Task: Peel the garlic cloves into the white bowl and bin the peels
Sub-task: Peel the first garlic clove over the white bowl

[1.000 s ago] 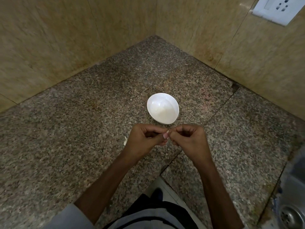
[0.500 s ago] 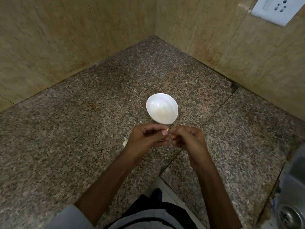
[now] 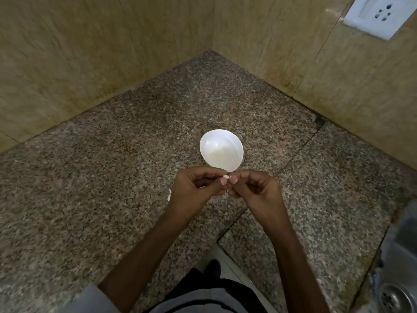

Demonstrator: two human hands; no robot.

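A small garlic clove [image 3: 226,177] is pinched between the fingertips of both hands, just in front of the white bowl [image 3: 220,143]. My left hand [image 3: 194,188] holds it from the left with thumb and forefinger. My right hand [image 3: 255,188] pinches it from the right, and a thin strand of peel [image 3: 225,195] hangs below the clove. The bowl stands upright on the granite counter [image 3: 112,188]; its inside looks white and I cannot make out cloves in it. A pale scrap of garlic [image 3: 169,195] shows on the counter at the left edge of my left hand.
Tiled walls meet in a corner behind the bowl. A white wall socket [image 3: 374,16] is at the top right. A steel sink with its drain [image 3: 392,297] lies at the bottom right. The counter's inner edge runs close to my body.
The hands stay together at the clove. A strand of peel now hangs beneath it, and the clove's tip shows between the thumbs.
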